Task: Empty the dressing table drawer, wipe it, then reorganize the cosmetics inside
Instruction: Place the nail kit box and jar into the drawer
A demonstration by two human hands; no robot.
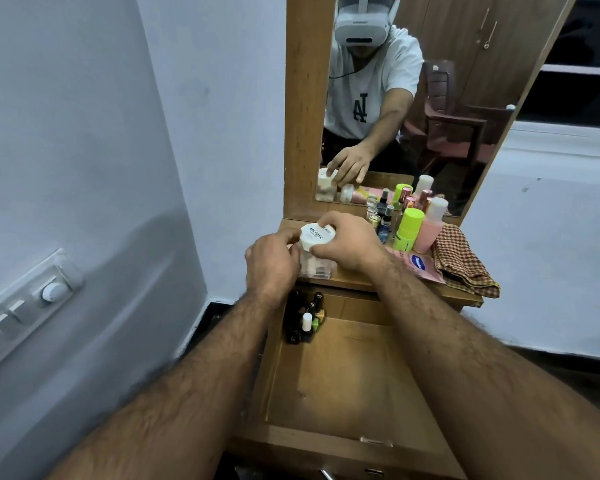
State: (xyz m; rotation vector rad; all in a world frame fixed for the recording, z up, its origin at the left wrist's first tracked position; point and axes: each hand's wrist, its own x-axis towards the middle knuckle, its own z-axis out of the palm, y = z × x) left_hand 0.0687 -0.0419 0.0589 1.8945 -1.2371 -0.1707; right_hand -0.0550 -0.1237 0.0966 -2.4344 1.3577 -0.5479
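On wooden counter (pixel 354 277), both hands, left (pixel 272 263) & right (pixel 349 242), grip white-lidded clear jar (pixel 315 249) upright, just behind open wooden drawer (pixel 343 375).

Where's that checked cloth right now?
In the head view, the checked cloth lies folded at the right end of the dressing table top, beside the pink bottle.

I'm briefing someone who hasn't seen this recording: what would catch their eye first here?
Both hands, left hand and right hand, grip a clear jar with a white lid at the tabletop's front edge. To the right, bright bottles crowd below the mirror, led by a neon-green bottle and a pink bottle. Below, the open drawer holds only a few small dark bottles in its far-left corner.
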